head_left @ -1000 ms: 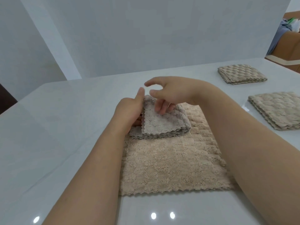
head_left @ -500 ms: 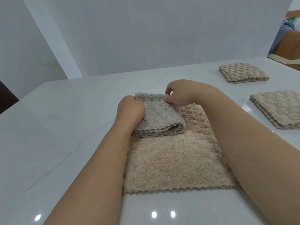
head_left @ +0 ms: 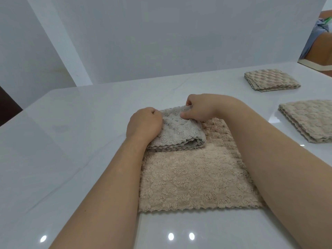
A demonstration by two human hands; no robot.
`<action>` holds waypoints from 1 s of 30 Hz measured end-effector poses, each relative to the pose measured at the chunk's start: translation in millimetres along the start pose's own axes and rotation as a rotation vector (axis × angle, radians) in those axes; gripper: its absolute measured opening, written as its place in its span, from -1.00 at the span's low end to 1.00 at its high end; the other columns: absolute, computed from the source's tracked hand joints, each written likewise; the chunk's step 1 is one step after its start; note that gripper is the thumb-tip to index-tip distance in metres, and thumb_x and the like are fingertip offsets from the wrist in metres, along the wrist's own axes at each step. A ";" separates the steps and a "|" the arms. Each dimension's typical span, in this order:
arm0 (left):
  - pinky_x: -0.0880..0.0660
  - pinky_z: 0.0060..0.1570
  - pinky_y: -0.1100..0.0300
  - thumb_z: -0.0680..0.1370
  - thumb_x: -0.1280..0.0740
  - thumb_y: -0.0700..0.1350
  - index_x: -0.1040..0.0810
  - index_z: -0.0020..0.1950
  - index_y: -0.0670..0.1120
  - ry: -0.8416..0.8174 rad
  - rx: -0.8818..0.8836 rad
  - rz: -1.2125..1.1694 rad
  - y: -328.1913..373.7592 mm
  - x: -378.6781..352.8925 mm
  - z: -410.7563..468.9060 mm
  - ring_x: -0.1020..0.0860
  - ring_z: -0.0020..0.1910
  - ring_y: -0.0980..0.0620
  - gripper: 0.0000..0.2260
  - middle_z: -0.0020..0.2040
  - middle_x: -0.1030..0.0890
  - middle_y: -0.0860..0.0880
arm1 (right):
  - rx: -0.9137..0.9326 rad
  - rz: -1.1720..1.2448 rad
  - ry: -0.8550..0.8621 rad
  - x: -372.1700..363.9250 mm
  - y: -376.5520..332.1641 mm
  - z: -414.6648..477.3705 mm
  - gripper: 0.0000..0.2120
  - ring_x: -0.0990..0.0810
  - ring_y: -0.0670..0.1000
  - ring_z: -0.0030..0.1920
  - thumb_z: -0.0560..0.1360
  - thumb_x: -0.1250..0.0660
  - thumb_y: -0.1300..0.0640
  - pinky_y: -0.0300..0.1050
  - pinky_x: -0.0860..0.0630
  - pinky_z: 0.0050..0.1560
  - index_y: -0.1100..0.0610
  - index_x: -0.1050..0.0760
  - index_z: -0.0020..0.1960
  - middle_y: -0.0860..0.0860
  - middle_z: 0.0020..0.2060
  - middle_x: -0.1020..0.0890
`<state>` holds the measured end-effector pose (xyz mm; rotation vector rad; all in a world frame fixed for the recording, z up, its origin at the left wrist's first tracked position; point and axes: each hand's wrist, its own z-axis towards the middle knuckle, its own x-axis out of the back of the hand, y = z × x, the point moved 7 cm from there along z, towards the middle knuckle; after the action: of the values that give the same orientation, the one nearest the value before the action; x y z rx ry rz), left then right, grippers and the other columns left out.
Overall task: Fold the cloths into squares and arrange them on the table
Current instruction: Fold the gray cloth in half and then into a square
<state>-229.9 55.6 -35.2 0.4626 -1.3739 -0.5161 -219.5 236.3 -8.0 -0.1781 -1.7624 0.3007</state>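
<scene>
Left hand (head_left: 143, 123) gripping folded grey cloth (head_left: 181, 133) at left side; right hand (head_left: 201, 108) fingers (head_left: 185, 115) pinching far edge, probably aligning layers. Cloth sitting on unfolded beige cloth (head_left: 194, 177), mid-surface (head_left: 71, 141). Farther folded square (head_left: 269, 81) and nearer folded square (head_left: 309, 119) lying along right edge, likely finished.

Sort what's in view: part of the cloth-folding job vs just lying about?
Job: grey cloth, gripped by left hand and right hand; flat beige cloth under it; far folded cloth; near folded cloth; table.
Lying about: blue and brown items past the table's far right corner, too cropped to identify.
</scene>
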 end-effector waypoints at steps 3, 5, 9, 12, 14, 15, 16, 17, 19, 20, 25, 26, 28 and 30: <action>-0.47 0.00 0.08 0.66 -0.17 0.06 -0.62 0.01 -0.01 -0.024 -0.011 0.008 -4.5 -4.9 6.1 -0.55 0.07 -0.08 -0.73 0.00 -0.65 0.01 | -0.005 0.051 0.017 1.2 3.3 4.0 -0.38 -0.54 0.14 0.19 0.58 -0.31 -0.23 0.04 -0.49 0.19 0.09 -0.28 0.49 0.08 0.31 -0.50; -0.49 0.21 -0.02 0.63 -0.21 0.09 -0.62 0.17 0.05 -0.037 -0.018 -0.012 -6.1 -5.7 8.3 -0.53 0.20 -0.10 -0.75 0.17 -0.63 -0.01 | -0.005 0.100 0.013 2.4 5.6 5.5 -0.43 -0.58 0.16 0.11 0.55 -0.36 -0.22 0.12 -0.54 0.19 0.06 -0.32 0.41 0.06 0.19 -0.54; -0.50 0.24 -0.10 0.53 -0.24 0.11 -0.59 0.09 0.16 -0.058 -0.013 -0.069 -6.2 -4.4 9.1 -0.53 0.22 -0.13 -0.80 0.17 -0.61 -0.03 | 0.056 0.277 0.033 10.1 6.5 4.4 -0.59 -0.57 0.04 -0.05 0.49 -0.47 -0.15 0.00 -0.56 -0.05 0.05 -0.47 0.20 -0.01 0.02 -0.57; -0.52 0.20 -0.12 0.47 -0.24 0.11 -0.54 -0.02 0.14 -0.066 0.031 -0.159 -7.4 -0.5 7.9 -0.55 0.18 -0.13 -0.85 0.10 -0.62 -0.01 | 0.096 0.345 0.055 17.7 7.3 3.8 -0.63 -0.58 0.04 -0.07 0.45 -0.52 -0.14 -0.03 -0.57 -0.09 0.07 -0.59 0.12 -0.01 -0.01 -0.62; -0.54 0.16 -0.09 0.49 -0.28 0.07 -0.55 0.00 0.10 -0.041 0.049 -0.264 -6.4 6.3 7.6 -0.59 0.11 -0.09 -0.86 0.03 -0.64 0.01 | 0.108 0.346 0.058 22.8 7.3 2.4 -0.62 -0.57 0.05 -0.09 0.44 -0.53 -0.15 -0.02 -0.59 -0.09 0.09 -0.60 0.09 0.02 -0.05 -0.62; -0.56 0.11 -0.03 0.54 -0.30 0.01 -0.55 0.01 0.08 -0.024 0.044 -0.324 -4.2 10.7 7.8 -0.60 0.04 -0.05 -0.91 0.00 -0.64 0.02 | 0.115 0.350 0.060 26.5 6.8 0.4 -0.61 -0.58 0.05 -0.10 0.43 -0.53 -0.16 -0.01 -0.61 -0.07 0.09 -0.60 0.08 0.02 -0.06 -0.62; -0.57 0.02 0.04 0.58 -0.32 -0.05 -0.55 0.00 0.04 -0.011 0.036 -0.393 -1.5 15.2 8.6 -0.60 -0.04 -0.01 -0.96 -0.03 -0.63 0.02 | 0.125 0.359 0.060 30.7 5.6 -3.2 -0.61 -0.59 0.04 -0.11 0.41 -0.54 -0.16 0.00 -0.62 -0.06 0.09 -0.59 0.06 0.02 -0.06 -0.63; -0.55 -0.09 0.10 0.60 -0.33 -0.12 -0.54 -0.01 0.01 -0.007 0.028 -0.470 1.8 20.1 9.2 -0.58 -0.11 0.01 -0.97 -0.05 -0.62 0.01 | 0.137 0.371 0.051 35.2 4.0 -8.2 -0.62 -0.60 0.02 -0.12 0.41 -0.55 -0.15 -0.02 -0.63 -0.07 0.08 -0.60 0.04 0.01 -0.06 -0.64; -0.50 -0.24 0.20 0.61 -0.34 -0.20 -0.54 0.00 -0.01 -0.005 0.006 -0.632 11.3 31.4 7.6 -0.56 -0.16 0.02 -0.91 -0.04 -0.60 -0.03 | 0.165 0.377 0.022 44.5 0.8 -21.0 -0.67 -0.60 -0.06 -0.18 0.42 -0.55 -0.11 -0.14 -0.57 -0.14 0.07 -0.60 0.04 -0.02 -0.07 -0.66; -0.52 -0.23 0.20 0.61 -0.35 -0.22 -0.54 0.02 -0.01 -0.006 -0.012 -0.693 17.2 37.3 6.6 -0.57 -0.14 0.02 -0.90 -0.02 -0.59 -0.05 | 0.178 0.373 0.008 48.9 -0.3 -27.6 -0.69 -0.60 -0.09 -0.22 0.43 -0.54 -0.08 -0.21 -0.53 -0.18 0.07 -0.59 0.06 -0.02 -0.06 -0.66; -0.52 -0.12 0.22 0.61 -0.37 -0.18 -0.53 0.06 0.08 0.077 -0.217 -0.703 56.5 79.1 11.7 -0.56 -0.13 0.11 -0.85 -0.05 -0.57 0.05 | 0.208 0.379 0.091 73.4 -3.4 -44.3 -0.77 -0.58 -0.13 -0.30 0.43 -0.56 -0.01 -0.19 -0.55 -0.17 0.02 -0.61 0.02 0.04 -0.06 -0.71; -0.50 -0.13 0.24 0.61 -0.37 -0.17 -0.54 0.07 0.08 0.093 -0.243 -0.696 62.0 86.3 15.9 -0.56 -0.13 0.12 -0.85 -0.05 -0.57 0.05 | 0.199 0.370 0.123 78.0 -3.1 -45.0 -0.76 -0.59 -0.11 -0.28 0.43 -0.56 -0.05 -0.15 -0.58 -0.13 0.01 -0.62 0.01 0.04 -0.08 -0.72; -0.49 -0.15 0.28 0.61 -0.37 -0.17 -0.54 0.12 0.04 0.116 -0.259 -0.689 67.5 94.5 23.9 -0.55 -0.13 0.12 -0.86 -0.05 -0.57 0.05 | 0.179 0.327 0.162 84.1 -3.5 -46.8 -0.67 -0.62 -0.05 -0.22 0.40 -0.54 -0.19 -0.07 -0.59 -0.05 0.00 -0.60 0.01 0.01 -0.12 -0.71; -0.49 -0.22 0.37 0.61 -0.37 -0.18 -0.54 0.16 0.01 0.154 -0.267 -0.686 66.8 96.1 29.9 -0.54 -0.15 0.15 -0.85 -0.05 -0.55 0.05 | 0.177 0.265 0.171 84.5 -7.4 -49.5 -0.60 -0.64 -0.02 -0.18 0.37 -0.49 -0.32 -0.07 -0.59 -0.06 -0.04 -0.58 -0.02 -0.03 -0.18 -0.70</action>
<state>-243.0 51.7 84.9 0.7378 -0.9562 -1.1809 -188.7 258.2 82.7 -0.3015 -1.5341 0.6136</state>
